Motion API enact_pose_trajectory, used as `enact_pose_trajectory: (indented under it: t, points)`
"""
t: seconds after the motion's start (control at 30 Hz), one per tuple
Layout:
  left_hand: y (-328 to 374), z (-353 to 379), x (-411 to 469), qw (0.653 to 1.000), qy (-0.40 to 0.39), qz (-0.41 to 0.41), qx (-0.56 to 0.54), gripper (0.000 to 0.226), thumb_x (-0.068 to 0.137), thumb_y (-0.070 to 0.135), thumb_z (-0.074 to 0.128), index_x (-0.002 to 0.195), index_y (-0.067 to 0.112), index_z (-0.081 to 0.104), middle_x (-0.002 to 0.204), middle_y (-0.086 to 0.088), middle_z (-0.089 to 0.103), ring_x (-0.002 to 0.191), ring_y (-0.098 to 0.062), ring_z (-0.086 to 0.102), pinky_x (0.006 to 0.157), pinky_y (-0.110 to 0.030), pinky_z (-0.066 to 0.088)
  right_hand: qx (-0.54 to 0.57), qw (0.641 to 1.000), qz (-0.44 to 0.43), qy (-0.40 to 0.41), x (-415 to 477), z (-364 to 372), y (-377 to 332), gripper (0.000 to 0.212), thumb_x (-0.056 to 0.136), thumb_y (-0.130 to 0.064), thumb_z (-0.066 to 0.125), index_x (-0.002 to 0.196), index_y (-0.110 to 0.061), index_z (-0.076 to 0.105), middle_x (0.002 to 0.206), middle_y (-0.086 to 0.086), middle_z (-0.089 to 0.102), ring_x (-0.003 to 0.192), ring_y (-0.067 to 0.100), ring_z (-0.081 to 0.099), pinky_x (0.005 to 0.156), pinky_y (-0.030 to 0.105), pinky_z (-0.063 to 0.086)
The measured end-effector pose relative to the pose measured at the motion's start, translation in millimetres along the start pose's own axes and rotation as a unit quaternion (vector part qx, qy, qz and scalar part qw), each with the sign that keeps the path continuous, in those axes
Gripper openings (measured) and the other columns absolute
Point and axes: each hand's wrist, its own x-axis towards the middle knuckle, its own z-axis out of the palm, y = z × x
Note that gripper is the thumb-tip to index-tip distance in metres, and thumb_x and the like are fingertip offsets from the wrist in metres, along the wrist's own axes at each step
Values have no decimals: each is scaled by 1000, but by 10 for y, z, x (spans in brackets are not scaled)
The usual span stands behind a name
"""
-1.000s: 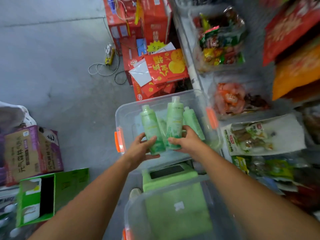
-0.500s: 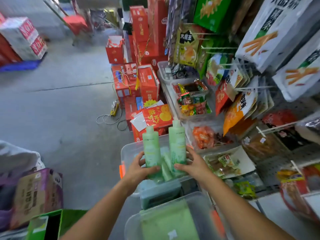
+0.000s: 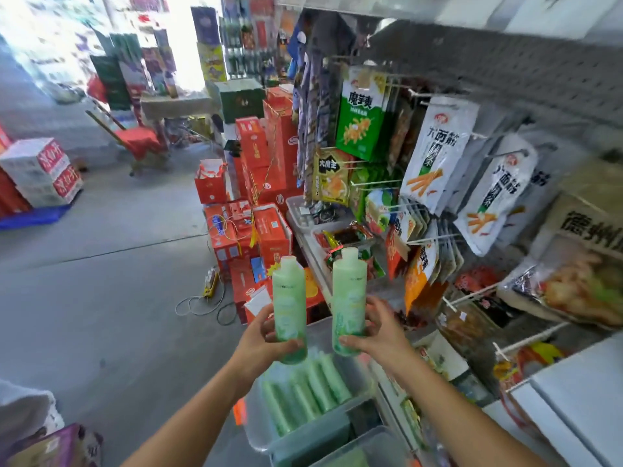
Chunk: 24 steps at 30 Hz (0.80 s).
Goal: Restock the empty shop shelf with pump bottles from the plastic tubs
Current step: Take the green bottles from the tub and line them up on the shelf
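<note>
Two pale green bottles stand upright in the air above a clear plastic tub (image 3: 259, 443). My left hand (image 3: 261, 342) grips the left bottle (image 3: 289, 305) near its base. My right hand (image 3: 379, 335) grips the right bottle (image 3: 349, 298) the same way. Several more green bottles (image 3: 303, 389) lie on their sides in the tub below my hands. A second clear tub (image 3: 367, 448) sits nearer to me, partly cut off by the frame's lower edge. A white shelf surface (image 3: 580, 396) shows at the lower right.
Snack packets (image 3: 435, 156) hang on pegboard hooks to the right, over trays of sweets (image 3: 340, 235). Stacked red cartons (image 3: 253, 210) stand beyond the tub, with a yellow power strip and cable (image 3: 210, 286) on the grey floor. Boxes (image 3: 50, 446) lie at lower left.
Both hands have lifted a bottle each out of the tub and raised them. The view has tilted up from the tub toward the hanging snack display and the shop beyond.
</note>
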Motion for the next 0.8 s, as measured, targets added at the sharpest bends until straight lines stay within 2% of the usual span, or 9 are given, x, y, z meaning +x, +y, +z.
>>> enact_pose_trajectory:
  t: [0.13, 0.23, 0.3, 0.37, 0.43, 0.53, 0.67, 0.73, 0.8]
  points:
    - [275, -7, 49, 999, -26, 20, 1, 72, 67, -1, 87, 123, 34, 59, 110, -6, 74, 98, -25, 73, 79, -42, 62, -13, 1000, -9, 26, -95, -44, -186, 93, 65, 3, 89, 139, -28, 43, 121, -7, 63, 100, 2, 67, 79, 25, 57]
    - [462, 26, 45, 998, -58, 38, 12, 71, 69, -3, 86, 122, 37, 60, 107, -1, 75, 99, -23, 73, 79, -42, 62, -37, 998, -7, 57, -249, -65, -344, 86, 67, 1, 88, 135, -32, 47, 108, -9, 66, 91, -2, 66, 73, 20, 56]
    - [572, 86, 24, 995, -77, 55, 21, 71, 70, -5, 86, 122, 37, 60, 106, -1, 75, 98, -22, 73, 77, -40, 62, -39, 996, 0, 84, -377, -74, -424, 85, 66, -5, 90, 137, -30, 51, 107, -5, 69, 95, 5, 67, 78, 29, 60]
    - [650, 169, -6, 993, -99, 66, 24, 70, 72, -9, 84, 122, 34, 60, 105, -2, 76, 96, -22, 73, 74, -36, 62, -48, 992, 1, 119, -518, -111, -483, 91, 60, -17, 95, 139, -28, 51, 115, -5, 68, 104, 12, 66, 85, 38, 60]
    - [733, 254, -63, 990, -120, 74, 27, 69, 71, -10, 83, 120, 33, 60, 106, -2, 76, 97, -23, 74, 75, -35, 62, -55, 988, -3, 145, -685, -153, -532, 97, 54, -27, 97, 140, -29, 50, 121, -7, 66, 110, 14, 65, 80, 35, 60]
    - [874, 398, -144, 983, -159, 82, 30, 70, 71, -11, 82, 123, 31, 59, 110, 0, 76, 101, -22, 73, 75, -33, 62, -67, 981, -11, 183, -955, -247, -650, 100, 53, -31, 97, 140, -30, 49, 123, -9, 64, 114, 13, 62, 79, 27, 56]
    - [1036, 670, -298, 975, -193, 108, 34, 69, 72, -12, 80, 121, 34, 59, 105, 2, 77, 98, -20, 74, 72, -29, 61, -77, 970, -27, 228, -1342, -426, -817, 108, 47, -46, 96, 141, -33, 47, 130, -10, 61, 119, 14, 58, 99, 44, 53]
    - [1099, 832, -423, 969, -212, 120, 39, 69, 72, -9, 82, 123, 31, 59, 107, 1, 76, 98, -19, 74, 74, -30, 61, -77, 964, -38, 252, -1574, -543, -876, 108, 44, -53, 96, 139, -35, 47, 130, -10, 61, 118, 13, 59, 98, 45, 53]
    - [1150, 996, -554, 964, -229, 128, 40, 70, 70, -5, 85, 125, 29, 58, 109, 1, 76, 99, -19, 74, 77, -33, 62, -76, 959, -48, 270, -1828, -653, -919, 95, 51, -43, 97, 132, -37, 47, 125, -12, 62, 113, 10, 61, 97, 41, 54]
